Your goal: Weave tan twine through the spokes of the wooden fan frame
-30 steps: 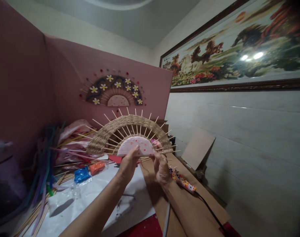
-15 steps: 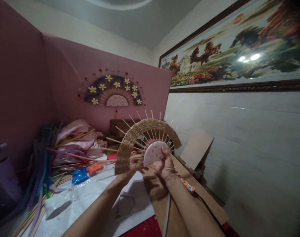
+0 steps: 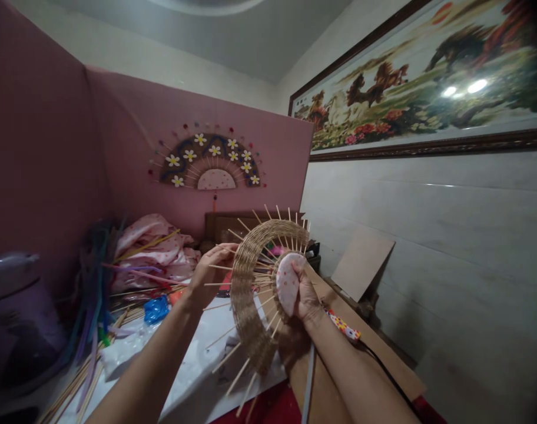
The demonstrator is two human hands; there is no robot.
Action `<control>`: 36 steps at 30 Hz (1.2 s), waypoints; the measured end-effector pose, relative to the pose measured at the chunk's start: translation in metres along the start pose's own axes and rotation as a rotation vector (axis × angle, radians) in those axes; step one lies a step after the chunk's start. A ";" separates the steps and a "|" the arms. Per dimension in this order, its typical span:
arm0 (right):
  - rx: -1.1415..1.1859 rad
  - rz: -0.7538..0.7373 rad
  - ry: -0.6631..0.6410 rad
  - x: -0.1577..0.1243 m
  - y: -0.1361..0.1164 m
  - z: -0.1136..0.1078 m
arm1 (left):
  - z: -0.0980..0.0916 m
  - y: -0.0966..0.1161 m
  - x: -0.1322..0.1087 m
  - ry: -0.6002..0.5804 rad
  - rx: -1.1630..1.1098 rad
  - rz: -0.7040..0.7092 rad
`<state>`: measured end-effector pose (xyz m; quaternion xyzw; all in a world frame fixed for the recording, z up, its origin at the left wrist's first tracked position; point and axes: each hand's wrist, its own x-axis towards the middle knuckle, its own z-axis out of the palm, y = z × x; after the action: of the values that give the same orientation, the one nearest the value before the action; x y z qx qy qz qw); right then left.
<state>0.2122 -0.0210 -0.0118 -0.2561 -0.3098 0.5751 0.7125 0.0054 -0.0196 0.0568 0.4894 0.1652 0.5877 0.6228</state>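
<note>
A woven half-ring fan [image 3: 247, 277] of brown cord on thin wooden sticks is held up in front of me, tilted. The sticks stick out past its outer rim. My right hand [image 3: 306, 294] is closed on the fan's half-round centre [image 3: 288, 282], which is covered in white cloth with pink spots; the thumb lies on its front. My left hand [image 3: 213, 268] is at the fan's left outer edge, fingers stretched out toward the stick tips. Part of those fingers is hidden by the fan and sticks, and I cannot tell how firmly they touch it.
A finished-looking fan with white flowers [image 3: 214, 151] hangs on the pink panel [image 3: 277, 147]. Spotted cloth [image 3: 149, 235], a blue packet [image 3: 156, 309] and loose sticks lie at left. White paper [image 3: 193, 353] and cardboard [image 3: 374, 359] cover the table, with a flower-patterned glue-gun-like tool [image 3: 345, 327] at right.
The fan has turned anticlockwise, so its open side now faces more to the right. My left hand has moved from behind the fan up to its left outer edge.
</note>
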 end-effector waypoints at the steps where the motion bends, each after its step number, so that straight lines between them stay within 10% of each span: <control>1: 0.011 0.046 0.013 0.001 -0.001 -0.001 | 0.003 -0.001 -0.001 -0.011 0.009 -0.012; 36: 0.182 0.167 0.189 0.006 -0.005 -0.007 | -0.007 -0.019 0.000 0.069 0.158 -0.104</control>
<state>0.2216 -0.0159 -0.0125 -0.2683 -0.1654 0.6315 0.7084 0.0109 -0.0134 0.0382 0.5070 0.2576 0.5563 0.6059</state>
